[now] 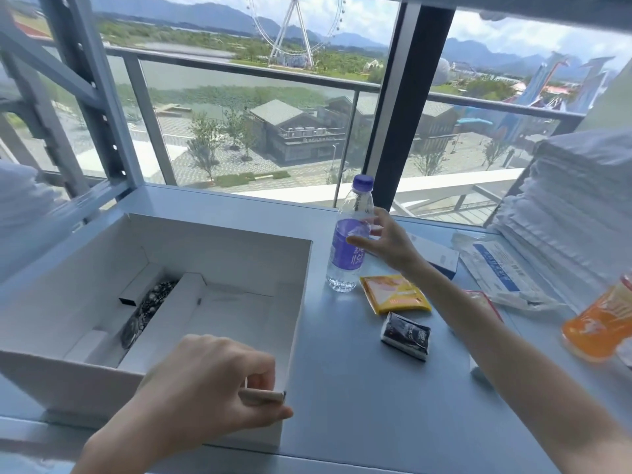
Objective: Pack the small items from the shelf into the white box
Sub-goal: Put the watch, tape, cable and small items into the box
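The white box [301, 295] stands open on the left of the grey shelf, with a dark beaded item [147, 309] inside its white insert. My left hand [205, 384] grips the box's near right corner. My right hand [383, 237] reaches to a purple-labelled water bottle [345, 248] standing upright just right of the box; its fingers are spread around the bottle's middle, and I cannot tell if they touch it. In front of the bottle lie a yellow sachet [393, 294] and a black packet [407, 335].
A small white carton [441, 256] and a clear plastic pouch [502, 268] lie behind my right arm. An orange bottle [602, 323] lies at the right edge, and stacked white towels [574, 196] rise beyond it. A window closes the shelf's far side.
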`<state>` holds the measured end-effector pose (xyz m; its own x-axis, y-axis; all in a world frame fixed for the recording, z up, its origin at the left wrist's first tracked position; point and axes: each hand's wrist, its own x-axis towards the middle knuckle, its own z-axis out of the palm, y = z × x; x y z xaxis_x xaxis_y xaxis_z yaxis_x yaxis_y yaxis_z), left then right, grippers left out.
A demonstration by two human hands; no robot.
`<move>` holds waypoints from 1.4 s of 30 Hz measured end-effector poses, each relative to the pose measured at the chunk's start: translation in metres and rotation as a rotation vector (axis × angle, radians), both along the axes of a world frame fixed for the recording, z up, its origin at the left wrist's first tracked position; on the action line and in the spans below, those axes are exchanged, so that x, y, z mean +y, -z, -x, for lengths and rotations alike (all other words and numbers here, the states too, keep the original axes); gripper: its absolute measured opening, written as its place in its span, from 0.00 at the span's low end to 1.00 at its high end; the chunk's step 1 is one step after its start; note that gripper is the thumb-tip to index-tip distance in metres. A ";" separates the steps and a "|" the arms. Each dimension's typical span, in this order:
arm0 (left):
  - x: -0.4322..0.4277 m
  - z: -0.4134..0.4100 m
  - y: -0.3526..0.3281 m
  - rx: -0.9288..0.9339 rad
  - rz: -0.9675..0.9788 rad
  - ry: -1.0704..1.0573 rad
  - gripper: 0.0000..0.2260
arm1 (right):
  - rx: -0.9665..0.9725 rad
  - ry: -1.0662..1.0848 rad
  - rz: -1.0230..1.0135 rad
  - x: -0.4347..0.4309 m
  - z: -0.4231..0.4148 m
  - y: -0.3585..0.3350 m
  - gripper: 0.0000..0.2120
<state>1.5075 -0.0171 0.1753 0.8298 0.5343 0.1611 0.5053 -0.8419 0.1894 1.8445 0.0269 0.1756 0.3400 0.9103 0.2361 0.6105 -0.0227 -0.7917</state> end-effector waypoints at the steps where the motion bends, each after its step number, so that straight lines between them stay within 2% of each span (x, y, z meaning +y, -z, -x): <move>1: -0.001 0.000 -0.001 -0.005 -0.005 0.001 0.31 | -0.011 0.015 -0.009 0.004 0.000 0.000 0.35; 8: -0.001 0.000 -0.008 -0.009 -0.214 0.027 0.23 | -0.059 0.041 -0.079 0.039 0.018 0.001 0.32; 14: 0.000 0.000 -0.009 -0.017 -0.197 0.069 0.24 | -0.029 0.089 -0.050 0.090 0.036 0.000 0.34; 18: 0.002 0.000 -0.008 -0.020 -0.195 0.078 0.24 | 0.087 -0.030 0.026 0.091 0.022 0.006 0.37; 20: 0.002 -0.001 -0.008 -0.023 -0.206 0.078 0.24 | -0.029 -0.023 0.106 0.081 0.004 0.019 0.35; 23: 0.002 -0.001 -0.007 -0.017 -0.220 0.078 0.24 | -0.405 -0.014 0.334 0.063 -0.021 0.046 0.23; 25: 0.002 -0.001 -0.005 -0.019 -0.228 0.079 0.24 | -0.503 -0.046 0.411 0.052 -0.028 0.065 0.18; 27: 0.002 -0.001 -0.005 -0.023 -0.228 0.079 0.23 | -0.575 -0.063 0.395 0.042 -0.027 0.077 0.18; 31: 0.002 -0.001 -0.005 -0.029 -0.195 0.082 0.22 | -0.598 -0.115 0.285 0.028 -0.022 0.085 0.12; 37: 0.001 0.000 -0.006 -0.009 -0.202 0.062 0.22 | -0.552 -0.151 0.346 0.034 -0.014 0.078 0.11; 39: 0.003 0.001 -0.006 -0.019 -0.228 0.119 0.22 | -0.573 -0.133 0.348 0.036 -0.007 0.074 0.11; 42: 0.006 0.007 -0.004 -0.089 -0.239 0.239 0.20 | -0.520 -0.106 0.246 0.025 0.003 0.053 0.12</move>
<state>1.5004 -0.0115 0.1795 0.9040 0.2653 0.3351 0.2791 -0.9602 0.0073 1.8418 0.0518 0.1223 0.1396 0.9823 0.1252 0.9265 -0.0850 -0.3665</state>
